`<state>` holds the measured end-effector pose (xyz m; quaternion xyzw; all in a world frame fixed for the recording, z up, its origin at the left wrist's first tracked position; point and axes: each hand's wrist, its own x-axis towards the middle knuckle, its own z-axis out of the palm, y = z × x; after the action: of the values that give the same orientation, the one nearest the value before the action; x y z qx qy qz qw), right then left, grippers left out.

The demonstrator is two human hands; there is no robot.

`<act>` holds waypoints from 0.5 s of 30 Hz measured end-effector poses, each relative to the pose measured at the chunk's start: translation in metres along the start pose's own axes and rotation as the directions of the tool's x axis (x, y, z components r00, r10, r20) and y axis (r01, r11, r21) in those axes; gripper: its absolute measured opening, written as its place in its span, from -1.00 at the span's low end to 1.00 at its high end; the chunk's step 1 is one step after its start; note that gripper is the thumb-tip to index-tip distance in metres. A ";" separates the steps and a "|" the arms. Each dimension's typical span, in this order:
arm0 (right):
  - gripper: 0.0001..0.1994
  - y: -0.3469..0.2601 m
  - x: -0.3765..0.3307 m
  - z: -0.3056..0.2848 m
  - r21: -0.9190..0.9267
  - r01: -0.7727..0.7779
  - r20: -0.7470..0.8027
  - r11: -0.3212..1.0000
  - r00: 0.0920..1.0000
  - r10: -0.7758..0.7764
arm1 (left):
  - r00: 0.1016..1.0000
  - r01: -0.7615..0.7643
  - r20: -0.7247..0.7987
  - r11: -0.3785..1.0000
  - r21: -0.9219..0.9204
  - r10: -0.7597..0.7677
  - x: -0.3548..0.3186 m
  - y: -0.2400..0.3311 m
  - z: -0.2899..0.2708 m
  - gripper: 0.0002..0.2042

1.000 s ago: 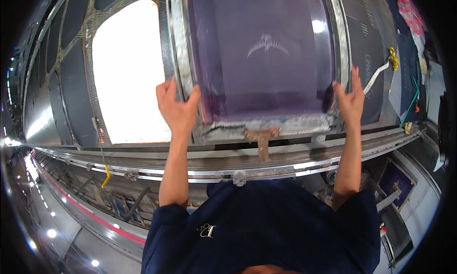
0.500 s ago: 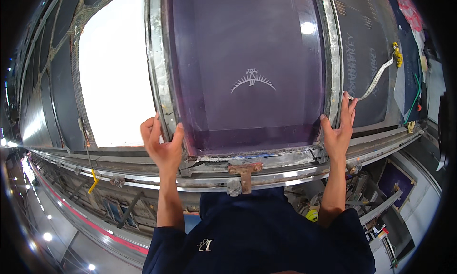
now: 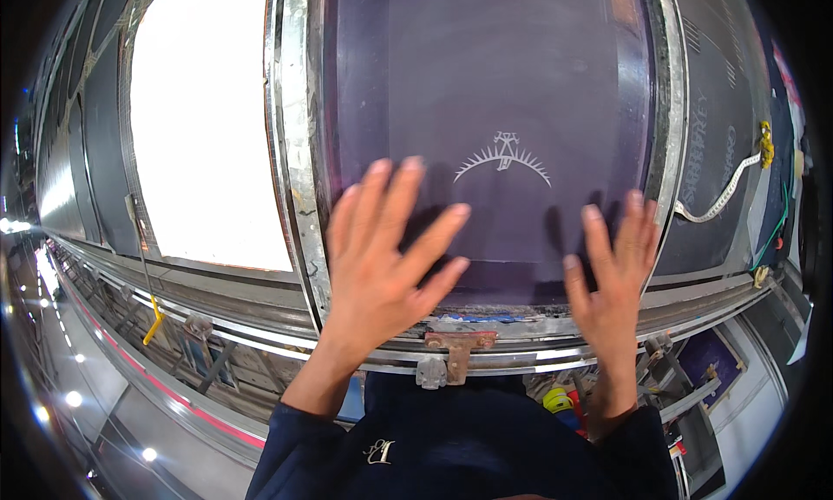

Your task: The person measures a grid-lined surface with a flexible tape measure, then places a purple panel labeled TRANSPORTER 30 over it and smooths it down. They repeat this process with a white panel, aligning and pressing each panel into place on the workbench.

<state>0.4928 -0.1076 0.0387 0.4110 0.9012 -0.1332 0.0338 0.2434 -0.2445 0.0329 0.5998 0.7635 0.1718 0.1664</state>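
A purple printing screen (image 3: pixel 503 75) in a worn metal frame (image 3: pixel 299 127) lies in front of me. Its mesh carries a pale spiked arc design (image 3: pixel 503 163) near the middle. Over the lower left of the mesh is my left hand (image 3: pixel 382 257), fingers spread and holding nothing. My right hand (image 3: pixel 614 279), likewise open and bare, is above the lower right corner, beside the frame's right bar. Whether either palm touches the screen I cannot tell. The hands cover parts of the frame's near edge.
To the left lies a bright white panel (image 3: pixel 204 127). A metal rail (image 3: pixel 538 357) with a rusty bracket (image 3: pixel 460 342) runs along the near edge. A yellow-handled rod (image 3: pixel 152 322) hangs at the left. On the dark board at the right is a white measuring tape (image 3: pixel 724 196).
Both hands have let go of the frame's side bars and moved inward over the mesh, fingers spreading. The screen sits slightly farther right in view, as the view has shifted.
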 end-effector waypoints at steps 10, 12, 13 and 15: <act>-0.43 -0.022 0.024 0.016 0.110 0.116 0.115 0.987 0.985 -0.128 | 0.977 0.042 0.205 0.998 0.041 -0.049 0.015 0.002 0.010 -0.38; -0.42 -0.019 0.023 0.016 0.101 0.118 0.119 0.988 0.984 -0.129 | 0.979 0.036 0.198 0.998 0.045 -0.044 0.017 0.003 0.011 -0.38; -0.42 -0.019 0.022 0.017 0.111 0.120 0.112 0.986 0.985 -0.133 | 0.981 0.030 0.188 0.998 0.053 -0.039 0.017 0.004 0.011 -0.38; -0.42 -0.018 0.023 0.018 0.139 0.118 0.099 0.983 0.986 -0.133 | 0.984 0.023 0.176 0.998 0.050 -0.032 0.018 0.005 0.012 -0.38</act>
<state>0.4639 -0.1068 0.0217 0.3469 0.9113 -0.2167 0.0463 0.2490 -0.2253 0.0239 0.6059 0.7578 0.0972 0.2217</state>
